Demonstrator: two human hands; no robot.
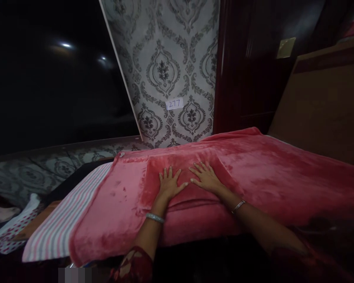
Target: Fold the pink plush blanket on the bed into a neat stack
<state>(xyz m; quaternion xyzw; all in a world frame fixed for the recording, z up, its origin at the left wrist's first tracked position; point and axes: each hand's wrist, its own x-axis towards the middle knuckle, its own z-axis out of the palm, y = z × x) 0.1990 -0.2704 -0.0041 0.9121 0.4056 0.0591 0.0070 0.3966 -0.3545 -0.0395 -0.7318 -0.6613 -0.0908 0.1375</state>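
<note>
A plush red blanket [262, 173] is spread over a raised bed or mattress in front of me. On it lies a folded red piece [162, 165] of the same fabric. My left hand [168, 182] rests flat on that folded piece, fingers spread. My right hand [205, 177] lies flat beside it, palm down, fingers apart. Both wrists wear bangles. Neither hand grips anything.
A pink-and-grey striped sheet [61, 220] shows under the blanket at the left. Patterned grey wallpaper [171, 67] with a "277" label [174, 103] stands behind. A dark wooden door [247, 67] and a brown headboard [321, 110] are at right. Cloths lie at far left.
</note>
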